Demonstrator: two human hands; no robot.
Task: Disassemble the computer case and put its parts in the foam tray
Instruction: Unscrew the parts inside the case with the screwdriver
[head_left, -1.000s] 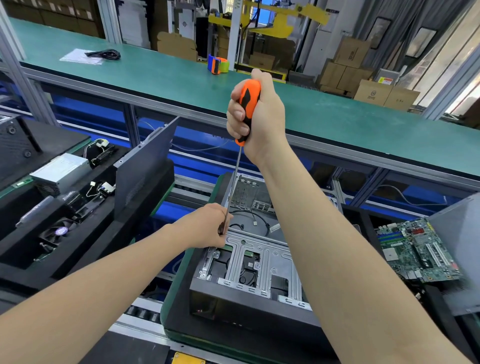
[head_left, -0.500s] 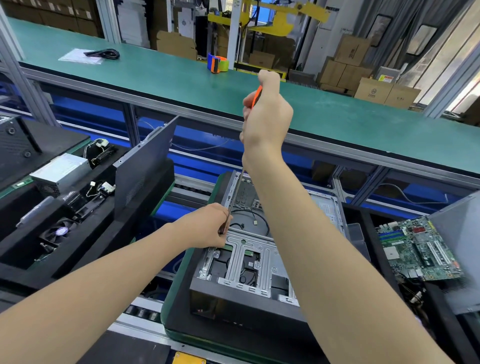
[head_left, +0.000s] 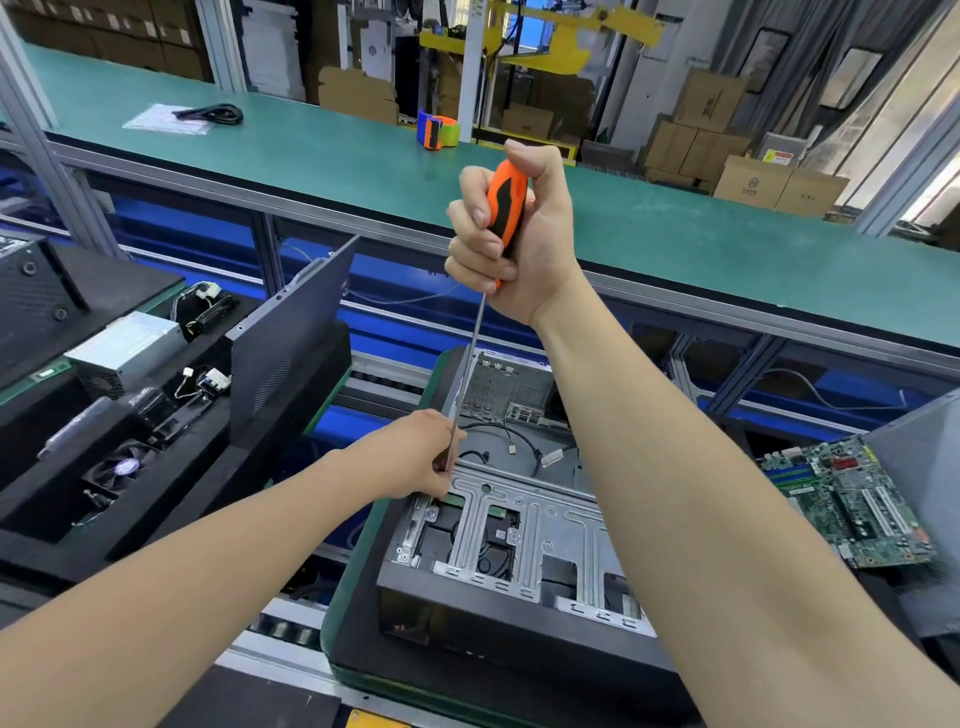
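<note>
An open black computer case (head_left: 498, 613) lies in front of me, its silver drive cage (head_left: 519, 525) and loose cables showing. My right hand (head_left: 524, 244) grips the orange-and-black handle of a long screwdriver (head_left: 506, 208) held upright above the case. The shaft runs down to the cage's left rear corner, where my left hand (head_left: 415, 454) pinches it near the tip. The tip itself is hidden behind those fingers. A black foam tray (head_left: 171, 467) on the left holds a power supply (head_left: 124, 348), a fan (head_left: 122, 467) and a leaning side panel (head_left: 291, 332).
A green motherboard (head_left: 852, 504) lies on a tray at the right, next to a grey panel (head_left: 919, 467). Behind runs a long green bench (head_left: 675, 234) with a tape dispenser (head_left: 436, 130) and a black cable (head_left: 208, 111). Cardboard boxes (head_left: 753, 182) stand beyond.
My right hand has turned on the screwdriver handle, hiding the orange grip half a second ago and showing it again now. My left hand stays at the shaft's lower end.
</note>
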